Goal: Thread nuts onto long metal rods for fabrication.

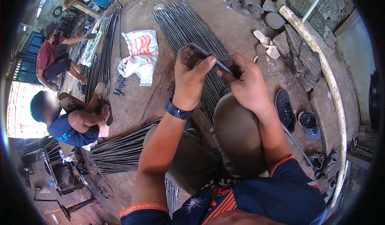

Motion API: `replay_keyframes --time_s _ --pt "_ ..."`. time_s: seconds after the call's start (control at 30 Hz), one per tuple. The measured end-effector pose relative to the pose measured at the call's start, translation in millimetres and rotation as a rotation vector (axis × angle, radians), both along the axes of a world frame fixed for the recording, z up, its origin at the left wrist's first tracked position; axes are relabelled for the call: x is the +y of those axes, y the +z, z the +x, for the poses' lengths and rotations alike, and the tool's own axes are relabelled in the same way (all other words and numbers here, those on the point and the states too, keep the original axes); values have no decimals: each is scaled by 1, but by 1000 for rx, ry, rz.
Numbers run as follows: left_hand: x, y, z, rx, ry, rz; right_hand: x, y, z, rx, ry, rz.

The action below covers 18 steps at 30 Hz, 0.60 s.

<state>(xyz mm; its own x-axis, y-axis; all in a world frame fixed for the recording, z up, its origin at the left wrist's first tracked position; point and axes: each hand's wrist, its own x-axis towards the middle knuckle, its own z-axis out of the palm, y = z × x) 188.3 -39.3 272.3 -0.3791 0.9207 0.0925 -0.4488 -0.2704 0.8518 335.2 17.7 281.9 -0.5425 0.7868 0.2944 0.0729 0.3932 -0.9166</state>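
Observation:
A thin dark threaded metal rod runs slantwise between my two hands above my knees. My left hand pinches its upper end, fingers closed around the threaded tip. My right hand grips the rod lower down. A dark band sits on my left wrist. Beyond my hands a bundle of long dark rods lies on the ground. The rod's lower part passes behind my right forearm and reappears by my right thigh.
A white plastic sack lies left of the rods. Another rod pile sits by my left knee. Two seated people work at the left. Sandals, dark shoes and a pale pole lie at the right.

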Motion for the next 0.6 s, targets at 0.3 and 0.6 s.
replay_keyframes --time_s 0.3,0.6 --pt "0 0 -2 -35 -11 2 1 0 -1 -30 -8 -28" --pt "6 -14 -31 244 16 -71 -1 1 2 41 -20 18"
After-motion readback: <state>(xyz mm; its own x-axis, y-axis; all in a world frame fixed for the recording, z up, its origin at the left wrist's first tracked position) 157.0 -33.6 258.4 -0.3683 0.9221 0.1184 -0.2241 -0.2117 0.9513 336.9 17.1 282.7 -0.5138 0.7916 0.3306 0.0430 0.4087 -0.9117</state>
